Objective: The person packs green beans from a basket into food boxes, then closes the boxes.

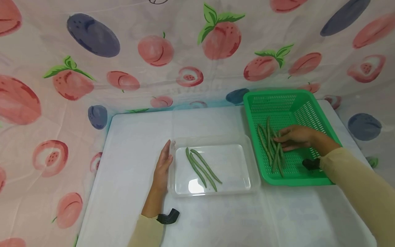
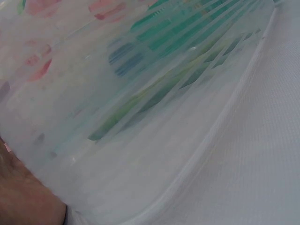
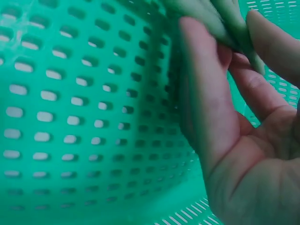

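Observation:
In the head view my right hand (image 1: 294, 137) reaches into a green plastic basket (image 1: 297, 178). Its thumb and fingers pinch at green beans (image 1: 267, 145) lying in a loose bunch on the basket's left side. Close up in the right wrist view, the beans (image 3: 206, 18) pass between the fingertips. My left hand (image 1: 162, 168) rests along the left side of a clear plastic container (image 1: 216, 140), fingers fairly straight against its wall. Three green beans (image 1: 203, 169) lie side by side inside that container, and they show blurred through its ribbed wall in the left wrist view.
Both containers stand on a table with a white cloth (image 1: 135, 137), the basket just right of the clear one. A fruit-printed curtain (image 1: 123, 41) hangs behind and at the sides. Each wrist wears a black device (image 1: 168, 216).

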The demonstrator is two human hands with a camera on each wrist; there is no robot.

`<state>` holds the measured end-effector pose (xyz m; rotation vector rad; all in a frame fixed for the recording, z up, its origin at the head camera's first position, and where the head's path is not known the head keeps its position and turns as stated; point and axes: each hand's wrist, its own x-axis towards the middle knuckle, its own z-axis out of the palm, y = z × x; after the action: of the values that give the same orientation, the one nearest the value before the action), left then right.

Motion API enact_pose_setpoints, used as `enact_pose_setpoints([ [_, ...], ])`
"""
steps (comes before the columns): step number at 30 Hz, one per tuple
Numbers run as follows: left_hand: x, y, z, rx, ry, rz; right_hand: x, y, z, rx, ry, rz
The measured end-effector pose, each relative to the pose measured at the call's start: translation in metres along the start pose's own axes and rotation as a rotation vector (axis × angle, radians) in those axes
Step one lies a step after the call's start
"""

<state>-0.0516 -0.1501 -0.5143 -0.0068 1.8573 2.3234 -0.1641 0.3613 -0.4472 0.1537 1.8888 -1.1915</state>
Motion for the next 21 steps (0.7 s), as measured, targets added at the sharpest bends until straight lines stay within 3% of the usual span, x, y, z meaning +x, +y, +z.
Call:
enact_pose_setpoints([
  [6, 0.001, -0.001, 0.000, -0.007, 0.000, 0.003, -0.010, -0.005, -0.003, -0.055, 0.023, -0.026],
  [14, 0.002, -0.002, 0.000, -0.007, 0.005, 0.006, -0.022, -0.017, -0.002, 0.026, 0.080, -0.029],
  [21, 0.001, -0.001, 0.001, -0.011, 0.002, 0.003, -0.032, -0.023, -0.002, 0.031, 0.111, -0.059],
])
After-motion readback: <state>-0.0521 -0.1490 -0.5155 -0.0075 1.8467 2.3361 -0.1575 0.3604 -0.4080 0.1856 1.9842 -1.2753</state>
